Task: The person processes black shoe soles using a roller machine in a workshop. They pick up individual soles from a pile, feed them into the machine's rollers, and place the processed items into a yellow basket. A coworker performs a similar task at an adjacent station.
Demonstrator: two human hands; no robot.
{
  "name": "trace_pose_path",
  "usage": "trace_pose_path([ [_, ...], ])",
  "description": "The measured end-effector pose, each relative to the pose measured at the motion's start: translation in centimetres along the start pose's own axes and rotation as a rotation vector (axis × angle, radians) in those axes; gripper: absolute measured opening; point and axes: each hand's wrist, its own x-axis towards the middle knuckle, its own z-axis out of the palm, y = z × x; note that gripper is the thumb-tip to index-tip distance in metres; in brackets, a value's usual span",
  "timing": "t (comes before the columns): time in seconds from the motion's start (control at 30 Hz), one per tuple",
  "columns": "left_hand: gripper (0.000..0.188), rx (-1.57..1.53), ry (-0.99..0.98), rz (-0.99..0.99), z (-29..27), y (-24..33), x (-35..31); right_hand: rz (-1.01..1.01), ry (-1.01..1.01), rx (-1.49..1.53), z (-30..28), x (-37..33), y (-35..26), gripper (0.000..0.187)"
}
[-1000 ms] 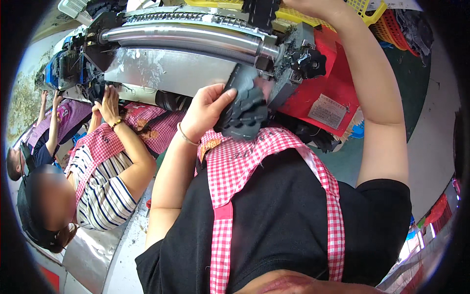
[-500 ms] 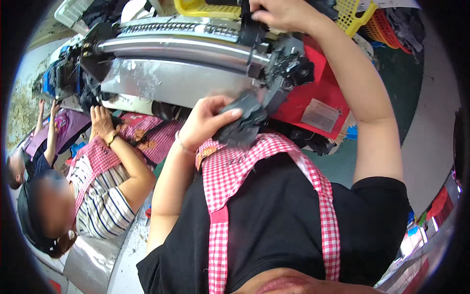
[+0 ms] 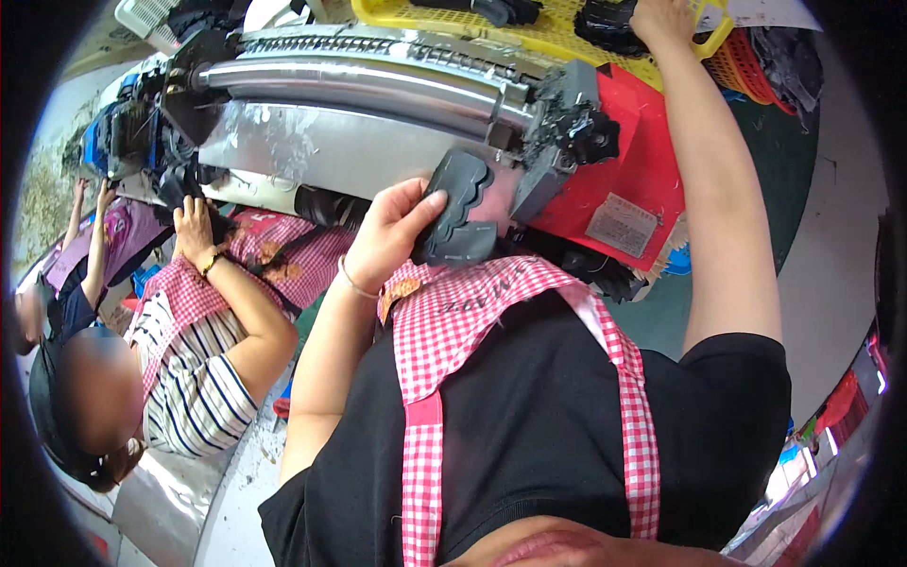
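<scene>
My left hand (image 3: 389,231) pinches a few flat black pieces (image 3: 463,197) with scalloped edges between thumb and fingers, in front of my apron. They look like thin rubber or foam sheets; I cannot tell the exact material. Out at the upper right, my right hand (image 3: 663,23) reaches over a yellow plastic basket (image 3: 557,45). Its fingers are closed at the edge of a stack of black pieces (image 3: 607,26) in that basket, and the fingertips are partly hidden. Between my arms stands a machine with a long shiny metal roller (image 3: 368,87) and a metal plate below it.
A red machine cover (image 3: 628,161) and a black knob (image 3: 597,140) sit at the roller's right end. An orange basket (image 3: 761,71) holds dark scraps. On the left, a co-worker in a striped shirt (image 3: 203,397) handles black material at the same bench; another person is beyond.
My right hand has moved right from above the roller to the yellow basket, with the black pieces. The pieces in my left hand have turned and now show their scalloped edges.
</scene>
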Motion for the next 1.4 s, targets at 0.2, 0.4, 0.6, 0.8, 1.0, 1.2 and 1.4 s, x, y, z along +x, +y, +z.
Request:
trace_pose_path([
  [0.2,0.039,0.356,0.132,0.052,-1.5,-2.3,3.0,-0.559,0.133,0.514,-7.2,-4.4,-5.1,0.045],
  [0.4,0.046,0.425,0.238,0.167,0.0,-1.4,5.5,-1.124,-0.325,0.573,-8.5,-11.4,-10.3,0.026],
  [0.6,0.041,0.428,0.105,0.062,0.5,-0.3,4.0,-1.174,-0.205,0.728,-8.1,-11.8,-9.8,0.018],
  [0.8,0.027,0.269,0.076,0.058,0.0,-1.2,2.1,-1.044,0.144,0.724,-12.2,-11.1,-8.1,0.019],
  [1.0,0.027,0.277,0.146,0.086,1.2,0.8,5.2,-1.246,0.013,0.373,-9.4,-12.3,-9.3,0.017],
  [1.2,0.028,0.149,-0.047,-0.078,1.0,2.3,0.7,-1.035,-0.17,0.571,-9.8,-11.7,-9.1,0.021],
  [1.4,0.022,0.115,0.056,-0.075,0.1,-0.3,0.1,-0.86,0.114,0.723,-12.8,-10.6,-6.9,0.017],
])
